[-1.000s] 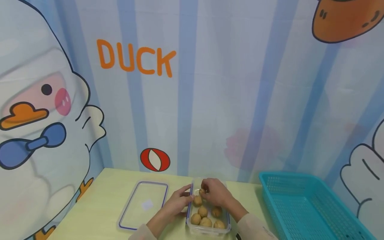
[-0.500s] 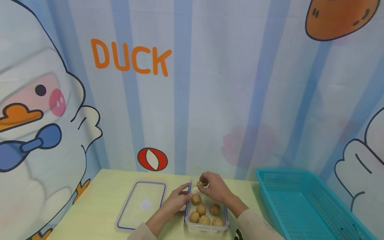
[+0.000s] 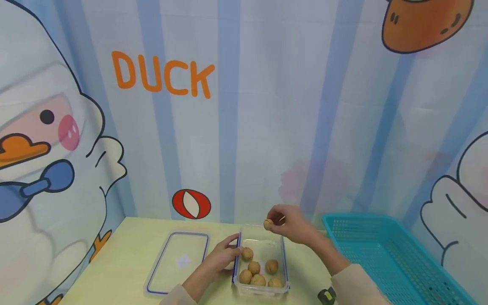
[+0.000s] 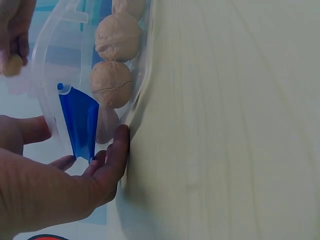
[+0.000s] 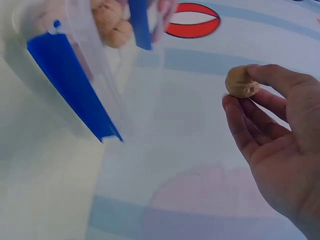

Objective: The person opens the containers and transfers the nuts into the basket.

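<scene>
A clear plastic food container [image 3: 261, 291] with blue side clips stands on the table, holding several walnuts [image 3: 257, 280]. My left hand [image 3: 221, 257] grips its left wall, thumb at the rim and fingers outside by the blue clip [image 4: 80, 122]. Above the container's far right corner, my right hand [image 3: 291, 224] pinches one walnut [image 5: 242, 82] between thumb and fingertips, apart from the container. In the left wrist view the right hand [image 4: 15, 30] shows only partly at the upper left edge.
Left of the container a clear lid [image 3: 177, 262] with a blue seal lies flat on the pale yellow table [image 3: 110, 258]. A turquoise plastic basket [image 3: 362, 222] stands at the right. Behind the table hangs a printed duck curtain [image 3: 259, 127].
My right hand has lifted the walnut out of the container and moved up and to the right. My left hand keeps its grip on the container wall. The head view has shifted slightly.
</scene>
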Available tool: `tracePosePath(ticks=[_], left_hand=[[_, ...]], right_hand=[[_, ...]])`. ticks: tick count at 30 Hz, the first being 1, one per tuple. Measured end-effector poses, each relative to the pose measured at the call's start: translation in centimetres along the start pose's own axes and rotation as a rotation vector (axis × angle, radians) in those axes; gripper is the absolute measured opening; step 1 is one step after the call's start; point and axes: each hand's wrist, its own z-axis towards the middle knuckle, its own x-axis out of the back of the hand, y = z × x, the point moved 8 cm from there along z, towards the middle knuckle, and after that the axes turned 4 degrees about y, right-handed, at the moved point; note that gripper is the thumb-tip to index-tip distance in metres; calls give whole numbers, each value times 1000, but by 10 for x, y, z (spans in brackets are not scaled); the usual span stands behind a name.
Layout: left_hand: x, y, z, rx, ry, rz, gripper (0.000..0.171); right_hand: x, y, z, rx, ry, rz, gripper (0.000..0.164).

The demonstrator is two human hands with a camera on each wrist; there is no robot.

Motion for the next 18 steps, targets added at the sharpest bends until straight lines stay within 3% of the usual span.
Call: tracePosePath(ticks=[3, 8, 14, 18], left_hand=[[2, -1, 0, 4, -3, 0, 67], [3, -2, 0, 8, -5, -8, 67], [3, -1, -2, 0, -9, -6, 64], [3, -2, -2, 6, -12, -8, 64]], right_hand=[[23, -9, -8, -32, -11, 18, 13], [60, -9, -28, -155, -16, 25, 20], [102, 16, -55, -205, 33, 30, 19], [127, 41, -75, -252, 86, -25, 18]])
